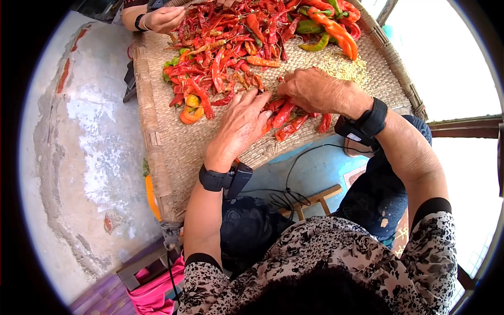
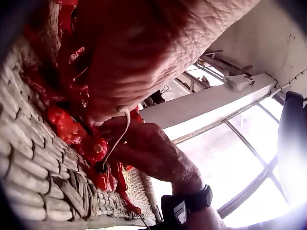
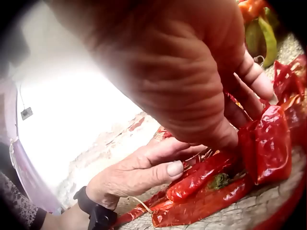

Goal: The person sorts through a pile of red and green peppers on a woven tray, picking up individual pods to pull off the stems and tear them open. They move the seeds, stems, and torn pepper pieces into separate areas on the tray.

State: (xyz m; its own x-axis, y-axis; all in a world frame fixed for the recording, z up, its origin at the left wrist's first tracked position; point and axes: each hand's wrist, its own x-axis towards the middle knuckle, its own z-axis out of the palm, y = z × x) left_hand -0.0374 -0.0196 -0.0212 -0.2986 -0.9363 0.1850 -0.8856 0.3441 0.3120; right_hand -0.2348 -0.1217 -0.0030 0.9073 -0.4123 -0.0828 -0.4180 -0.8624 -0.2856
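Observation:
Dried red chili peppers (image 1: 226,58) lie heaped on a woven tray (image 1: 173,136). My left hand (image 1: 241,123) rests at the near edge of the heap, its fingers fairly straight over the chilies. In the right wrist view that left hand (image 3: 139,172) has its thumb lying alongside a long red chili (image 3: 201,179). Opposite it, my right hand (image 1: 320,92) reaches down into the chilies with bent fingers. Its thumb and fingers grip a shiny, wrinkled red chili (image 3: 247,148); the fingertips are partly hidden. More red chilies (image 2: 67,127) lie below both hands in the left wrist view.
Another person's hand (image 1: 165,20) is at the far left of the tray. Fresh orange and green peppers (image 1: 331,29) sit at the far right, beside a pile of pale seeds (image 1: 344,68). A black cable (image 1: 289,181) hangs below the tray's near edge, above a small wooden stool (image 1: 315,199).

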